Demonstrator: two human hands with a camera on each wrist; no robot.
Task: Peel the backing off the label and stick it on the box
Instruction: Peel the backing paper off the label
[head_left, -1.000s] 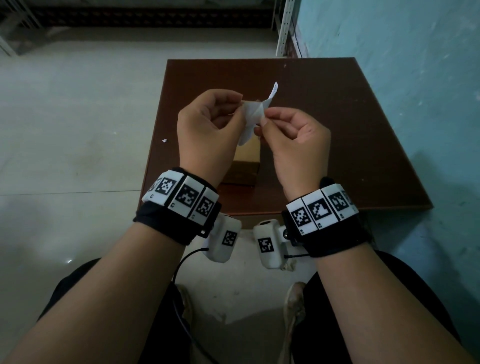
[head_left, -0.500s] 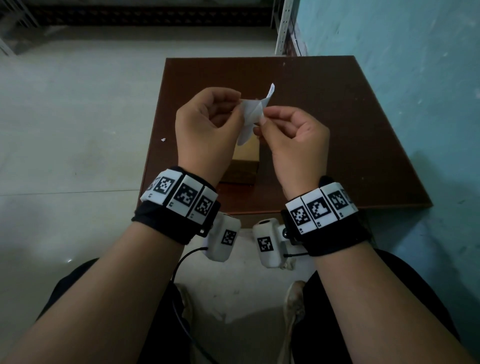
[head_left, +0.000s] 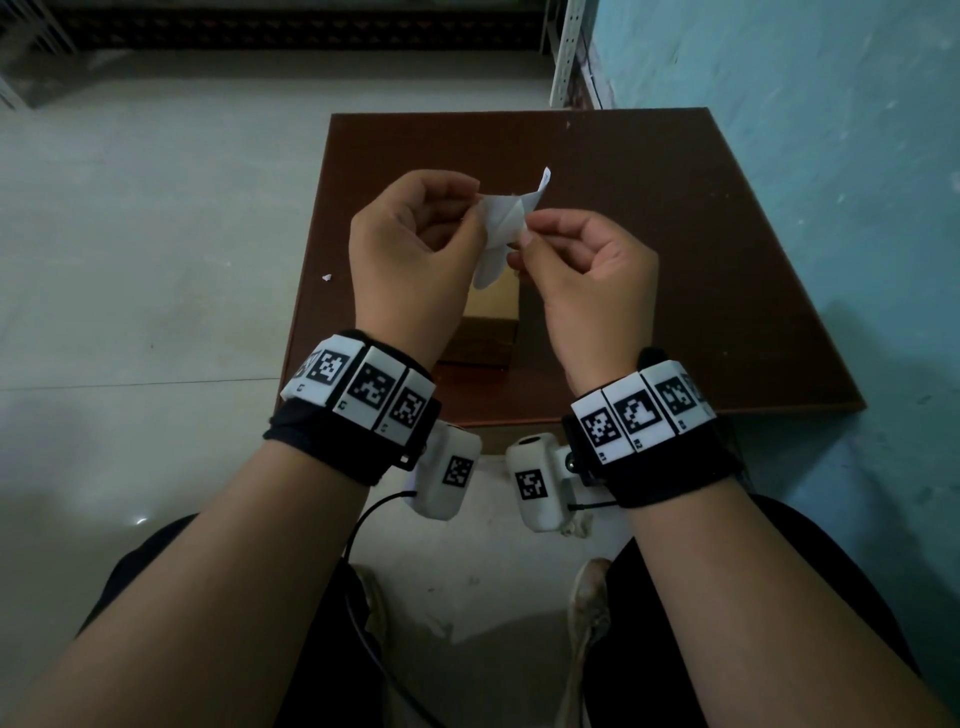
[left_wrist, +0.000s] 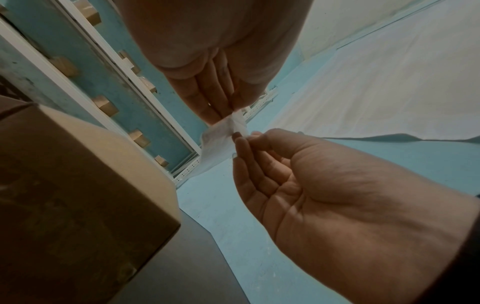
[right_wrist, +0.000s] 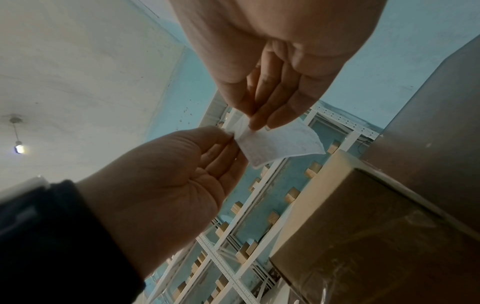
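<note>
A small white label (head_left: 501, 223) with its backing is held in the air above a brown cardboard box (head_left: 491, 312) on the dark brown table (head_left: 675, 234). My left hand (head_left: 410, 249) pinches the label's left end between thumb and fingers. The right hand (head_left: 587, 270) pinches a thin layer at its right edge, and a narrow flap sticks up behind. In the left wrist view the label (left_wrist: 221, 137) hangs between both sets of fingertips, beside the box (left_wrist: 78, 185). From the right wrist, the label (right_wrist: 280, 144) curls toward the box (right_wrist: 376, 226).
A blue wall (head_left: 831, 156) runs close along the table's right side. White metal shelving (head_left: 563, 52) stands at the far corner. A tiny white scrap (head_left: 327, 277) lies on the pale floor left of the table. My knees sit below the table's near edge.
Both hands have risen slightly over the box while still pinching the label. The upright flap looks about the same.
</note>
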